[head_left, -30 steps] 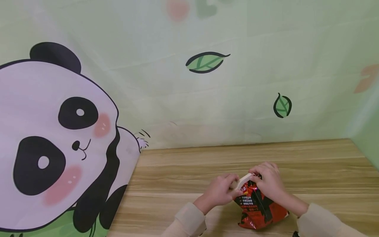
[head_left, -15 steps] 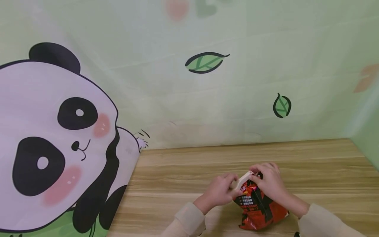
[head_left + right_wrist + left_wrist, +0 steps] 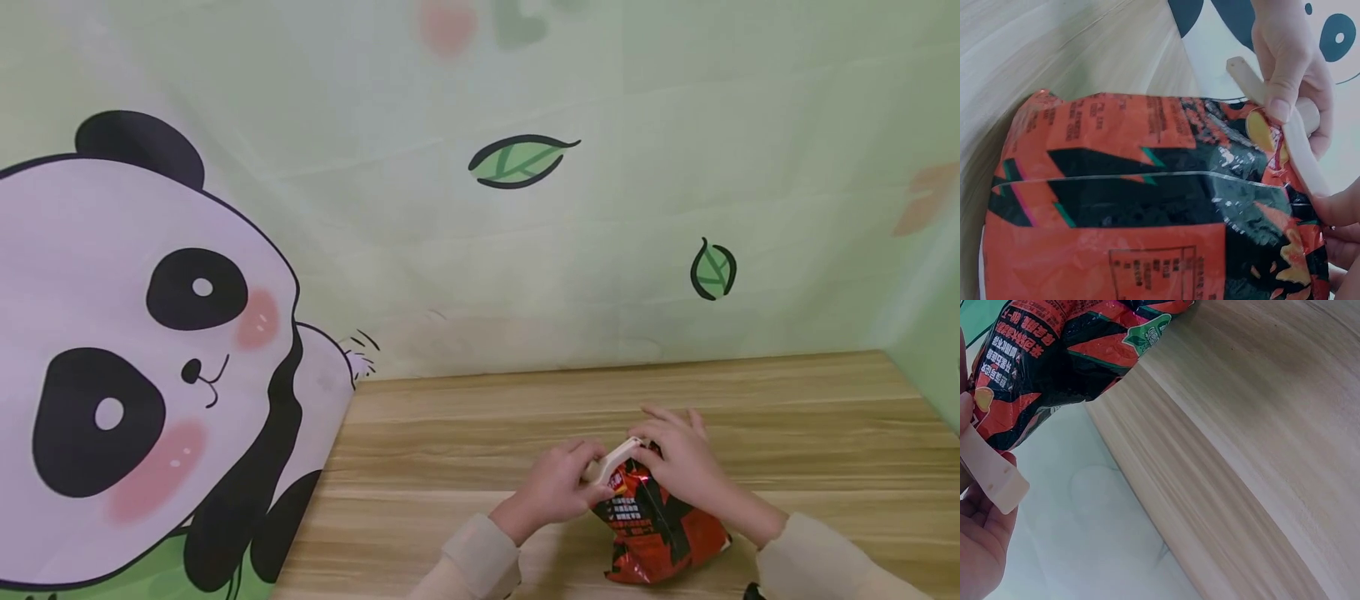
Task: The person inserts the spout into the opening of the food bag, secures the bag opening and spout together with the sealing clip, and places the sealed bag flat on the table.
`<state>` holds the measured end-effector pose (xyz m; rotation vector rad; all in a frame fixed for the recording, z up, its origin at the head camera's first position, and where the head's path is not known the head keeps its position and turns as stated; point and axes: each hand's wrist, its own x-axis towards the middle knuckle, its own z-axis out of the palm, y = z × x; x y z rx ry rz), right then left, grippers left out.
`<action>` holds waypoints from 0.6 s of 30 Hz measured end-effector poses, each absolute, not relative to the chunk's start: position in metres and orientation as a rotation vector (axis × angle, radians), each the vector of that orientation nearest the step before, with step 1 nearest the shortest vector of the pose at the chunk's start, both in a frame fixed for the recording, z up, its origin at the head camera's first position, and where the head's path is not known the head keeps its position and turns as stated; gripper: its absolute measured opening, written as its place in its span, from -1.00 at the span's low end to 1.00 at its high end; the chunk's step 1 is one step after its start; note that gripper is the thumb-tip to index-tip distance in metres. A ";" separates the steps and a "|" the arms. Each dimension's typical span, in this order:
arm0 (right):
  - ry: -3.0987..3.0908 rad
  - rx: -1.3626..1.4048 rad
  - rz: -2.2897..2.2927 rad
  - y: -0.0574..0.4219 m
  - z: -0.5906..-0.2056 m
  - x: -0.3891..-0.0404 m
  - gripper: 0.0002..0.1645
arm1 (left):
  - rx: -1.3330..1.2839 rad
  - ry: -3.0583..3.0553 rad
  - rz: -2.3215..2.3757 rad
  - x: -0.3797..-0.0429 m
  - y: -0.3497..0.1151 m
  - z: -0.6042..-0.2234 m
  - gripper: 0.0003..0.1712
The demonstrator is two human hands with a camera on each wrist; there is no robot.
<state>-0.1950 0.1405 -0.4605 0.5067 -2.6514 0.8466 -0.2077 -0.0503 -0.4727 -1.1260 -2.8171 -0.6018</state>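
A red and black snack bag (image 3: 652, 525) with printed lettering is held tilted above the wooden table, its top edge up. An off-white bag clip (image 3: 618, 460) lies along that top edge. My left hand (image 3: 551, 483) pinches the clip's left part, its thumb (image 3: 1282, 103) on the bar beside a round piece. On the other end of the clip, my right hand (image 3: 686, 462) pinches with thumb and forefinger at the bag's corner, while its other fingers are raised. The left wrist view shows one clip end (image 3: 1010, 492) sticking out. How firmly the clip is closed cannot be told.
The wooden table (image 3: 450, 425) ends at a pale green backdrop (image 3: 480, 275) printed with a panda (image 3: 225, 333) and leaves. A small dark thing (image 3: 752, 592) shows at the bottom edge beside the right sleeve.
Some of my right hand's fingers have lifted and spread from the bag's top, while thumb and forefinger stay at the clip's end. My left hand and the bag have barely moved.
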 end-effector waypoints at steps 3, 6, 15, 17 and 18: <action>-2.643 0.488 0.834 0.139 -0.461 -0.195 -0.88 | -1.105 -2.849 -0.631 -0.208 -0.050 -0.473 -0.61; -2.627 0.474 0.816 0.138 -0.461 -0.195 -0.87 | -1.084 -2.868 -0.637 -0.209 -0.050 -0.473 -0.63; -2.610 0.474 0.780 0.136 -0.465 -0.196 -0.87 | -1.032 -2.903 -0.705 -0.211 -0.049 -0.475 -0.64; -2.608 0.477 0.775 0.136 -0.466 -0.196 -0.87 | -1.019 -2.909 -0.761 -0.212 -0.049 -0.476 -0.63; -2.605 0.479 0.775 0.136 -0.466 -0.196 -0.87 | -1.013 -2.910 -0.792 -0.213 -0.049 -0.477 -0.62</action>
